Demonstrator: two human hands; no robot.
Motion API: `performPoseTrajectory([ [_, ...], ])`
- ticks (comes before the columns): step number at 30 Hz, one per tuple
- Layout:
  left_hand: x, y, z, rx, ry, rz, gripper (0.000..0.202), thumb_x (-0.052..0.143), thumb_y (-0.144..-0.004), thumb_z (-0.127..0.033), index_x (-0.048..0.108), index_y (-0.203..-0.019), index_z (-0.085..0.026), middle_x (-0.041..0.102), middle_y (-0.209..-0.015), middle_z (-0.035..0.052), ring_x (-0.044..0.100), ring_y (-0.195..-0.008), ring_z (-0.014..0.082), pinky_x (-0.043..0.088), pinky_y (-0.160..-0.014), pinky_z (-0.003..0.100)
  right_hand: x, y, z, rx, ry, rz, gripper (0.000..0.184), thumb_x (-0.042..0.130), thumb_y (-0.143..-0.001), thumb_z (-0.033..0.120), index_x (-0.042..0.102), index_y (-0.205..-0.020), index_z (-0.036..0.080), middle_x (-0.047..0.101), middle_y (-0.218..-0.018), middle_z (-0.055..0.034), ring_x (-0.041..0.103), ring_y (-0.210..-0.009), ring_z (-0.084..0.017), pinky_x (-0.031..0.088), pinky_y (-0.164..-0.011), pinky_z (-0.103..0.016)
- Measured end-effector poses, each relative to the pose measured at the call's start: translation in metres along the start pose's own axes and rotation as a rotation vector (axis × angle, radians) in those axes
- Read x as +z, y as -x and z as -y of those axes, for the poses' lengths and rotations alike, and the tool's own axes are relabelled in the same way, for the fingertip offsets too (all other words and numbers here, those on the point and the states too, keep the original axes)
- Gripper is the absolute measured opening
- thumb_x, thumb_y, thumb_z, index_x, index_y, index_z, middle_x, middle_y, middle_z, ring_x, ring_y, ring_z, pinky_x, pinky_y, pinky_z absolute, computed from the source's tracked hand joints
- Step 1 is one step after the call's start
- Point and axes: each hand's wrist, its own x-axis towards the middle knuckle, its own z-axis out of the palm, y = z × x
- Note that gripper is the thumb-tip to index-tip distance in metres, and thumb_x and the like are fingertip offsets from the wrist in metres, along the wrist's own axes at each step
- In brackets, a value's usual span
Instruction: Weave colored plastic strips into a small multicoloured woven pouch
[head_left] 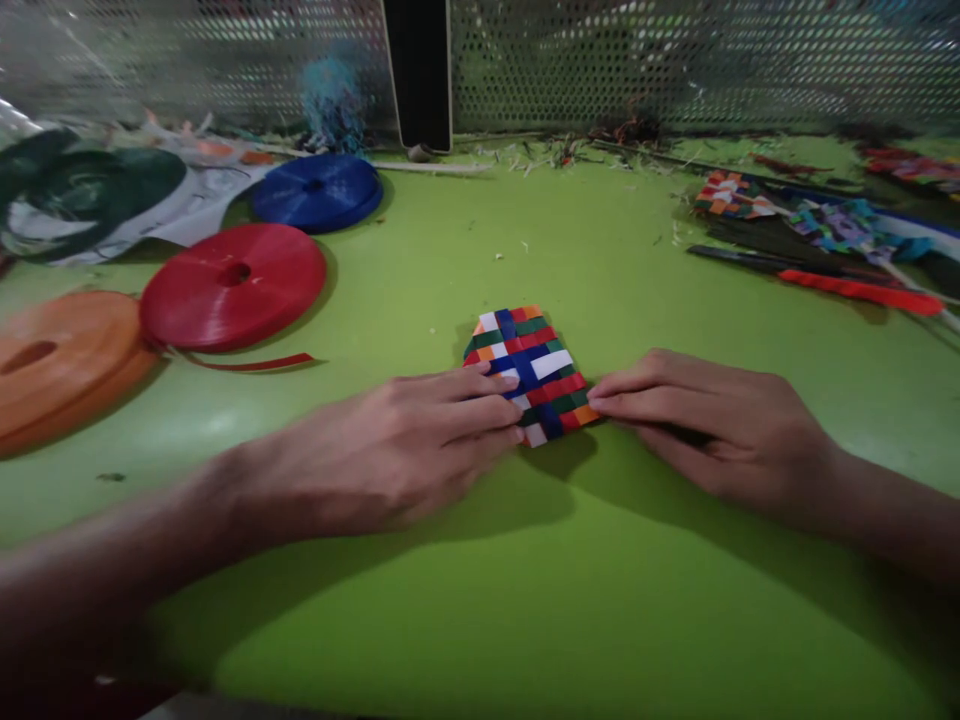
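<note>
A small woven piece (545, 372) of flat ribbon strips in red, blue, white, green and orange sits in the middle of the green table. My left hand (405, 440) reaches across from the left, its fingers holding the lower left part of the weave and hiding that edge. On the other side, the fingertips of my right hand (720, 425) pinch the lower right corner. A shadow falls under the near edge of the piece.
Rolls of ribbon lie at left: a red roll (187, 285) with a loose end, an orange roll (67, 360), a blue roll (319, 195) and a green roll (82, 190). Scissors (855, 290) with red-orange handles and other woven pieces (832, 225) lie at right. A perforated metal panel (675, 70) stands behind.
</note>
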Motion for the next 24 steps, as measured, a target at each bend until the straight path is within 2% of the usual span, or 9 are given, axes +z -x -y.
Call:
performPoseTrajectory([
  [3,0.0026,0.0016,0.0011,-0.067,0.099,-0.051,0.034,0.056,-0.095,-0.011,0.064,-0.128,-0.013,0.073,-0.124,0.0141,0.066,-0.125,0.0278,0.055,-0.111,0.044,0.0007,0.0004,0.0015,-0.104,0.134,0.019,0.022,0.057,-0.095,0.006,0.068,-0.114,0.012,0.074,-0.109,-0.0144,0.07,-0.097,-0.02,0.057,-0.085,-0.032],
  [5,0.0032,0.0022,0.0012,-0.095,0.136,-0.066,0.036,0.056,-0.094,-0.009,0.063,-0.129,-0.013,0.073,-0.124,0.0138,0.065,-0.126,0.0285,0.057,-0.108,0.046,0.0012,-0.0011,0.0028,-0.14,0.181,0.04,0.021,0.054,-0.097,0.008,0.068,-0.112,0.011,0.074,-0.106,-0.0145,0.069,-0.094,-0.021,0.057,-0.082,-0.033],
  [10,0.0015,0.0024,0.0013,-0.078,0.093,-0.007,0.037,0.055,-0.095,-0.011,0.063,-0.131,-0.01,0.071,-0.128,0.0159,0.066,-0.124,0.0306,0.056,-0.109,0.049,-0.0001,-0.0071,0.0057,-0.086,0.146,0.079,0.024,0.048,-0.103,0.015,0.067,-0.115,0.019,0.073,-0.102,-0.0089,0.068,-0.091,-0.02,0.059,-0.081,-0.032],
  [16,0.0023,0.0017,0.0015,-0.057,0.062,0.082,0.034,0.047,-0.101,-0.013,0.06,-0.133,-0.01,0.07,-0.129,0.0163,0.062,-0.129,0.0301,0.052,-0.114,0.05,-0.0007,-0.0073,0.0028,-0.108,0.137,0.112,0.028,0.049,-0.101,0.013,0.067,-0.12,0.021,0.073,-0.104,-0.009,0.068,-0.091,-0.021,0.059,-0.08,-0.034],
  [21,0.0056,0.0006,-0.0052,-0.04,0.052,0.051,0.036,0.036,-0.104,-0.015,0.066,-0.122,-0.01,0.067,-0.131,0.018,0.057,-0.134,0.0358,0.051,-0.113,0.054,0.0016,-0.0041,-0.0027,-0.119,0.154,0.068,0.029,0.052,-0.099,0.011,0.067,-0.12,0.022,0.073,-0.109,-0.0087,0.069,-0.094,-0.021,0.058,-0.081,-0.034],
  [24,0.005,-0.0007,-0.0058,-0.092,0.035,0.053,0.035,0.041,-0.102,-0.016,0.065,-0.126,-0.008,0.068,-0.128,0.0149,0.06,-0.13,0.0333,0.049,-0.116,0.049,0.0015,-0.0063,-0.0025,-0.09,0.158,0.076,0.024,0.057,-0.096,0.009,0.068,-0.115,0.018,0.074,-0.108,-0.0102,0.069,-0.095,-0.02,0.058,-0.083,-0.034],
])
